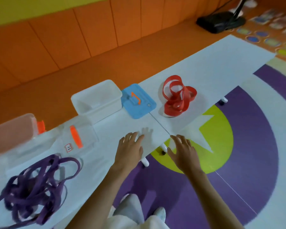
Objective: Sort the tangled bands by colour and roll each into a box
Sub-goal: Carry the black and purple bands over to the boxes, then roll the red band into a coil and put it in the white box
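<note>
Purple bands (35, 187): near left on table (205, 66), one tangle, unrolled.
L hand (130, 147): fingers spread, empty, at table's near edge.
R hand (183, 151): spread too, holds nothing, just right of L.
Clear box (79, 138): mid left, orange latch, contents unclear.
White box (97, 100): far, open, looks empty; blue lid (139, 101) touching its right side.
Red bands (177, 98): far right, loose heap, unrolled.
Progress: colours apart; rolling + boxing all left, I'd say.

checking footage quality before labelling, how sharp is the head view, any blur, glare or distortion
Head view: soft all over, purple bands at lower left most smeared; red bands crisper; no glare; faint left hand shadow on the table; wide-angle lens bows the orange wall panels.
</note>
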Action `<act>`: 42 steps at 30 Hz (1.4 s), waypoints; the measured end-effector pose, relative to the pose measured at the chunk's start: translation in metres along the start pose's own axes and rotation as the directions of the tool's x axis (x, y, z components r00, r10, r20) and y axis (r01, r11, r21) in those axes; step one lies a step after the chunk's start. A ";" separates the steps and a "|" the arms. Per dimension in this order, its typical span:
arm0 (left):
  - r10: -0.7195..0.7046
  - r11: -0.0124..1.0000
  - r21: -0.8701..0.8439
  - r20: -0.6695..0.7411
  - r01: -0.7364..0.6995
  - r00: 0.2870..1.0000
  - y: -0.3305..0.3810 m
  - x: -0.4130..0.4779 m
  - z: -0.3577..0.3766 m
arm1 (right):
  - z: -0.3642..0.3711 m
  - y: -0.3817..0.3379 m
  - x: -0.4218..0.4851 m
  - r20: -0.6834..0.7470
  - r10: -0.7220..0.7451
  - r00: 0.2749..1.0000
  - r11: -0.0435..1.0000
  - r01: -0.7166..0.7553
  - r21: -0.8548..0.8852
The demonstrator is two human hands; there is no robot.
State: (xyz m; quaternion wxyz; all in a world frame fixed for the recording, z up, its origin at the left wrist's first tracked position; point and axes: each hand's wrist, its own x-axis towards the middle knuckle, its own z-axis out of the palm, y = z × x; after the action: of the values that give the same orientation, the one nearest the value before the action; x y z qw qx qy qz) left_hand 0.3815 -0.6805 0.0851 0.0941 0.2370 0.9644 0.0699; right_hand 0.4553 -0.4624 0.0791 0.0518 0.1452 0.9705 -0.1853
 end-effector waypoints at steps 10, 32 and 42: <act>0.064 0.998 0.004 -0.003 -0.064 0.998 0.087 0.137 0.016 | -0.049 0.096 0.101 0.025 0.045 0.999 0.998 -0.043 -0.049; -0.147 0.960 -0.212 0.167 0.181 0.975 0.144 0.416 0.081 | -0.068 0.187 0.469 0.640 -0.387 0.664 0.709 0.658 -0.254; -0.486 0.805 -0.176 0.353 0.567 0.799 0.185 0.457 0.130 | -0.031 0.223 0.549 0.716 -0.587 0.378 0.355 0.915 -0.192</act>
State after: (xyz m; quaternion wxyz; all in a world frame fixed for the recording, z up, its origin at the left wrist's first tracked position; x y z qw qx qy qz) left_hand 0.0937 -0.2916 -0.0761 0.2824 -0.0509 0.9481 0.1371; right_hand -0.0016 -0.1089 -0.0538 0.2616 -0.4240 0.8635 0.0786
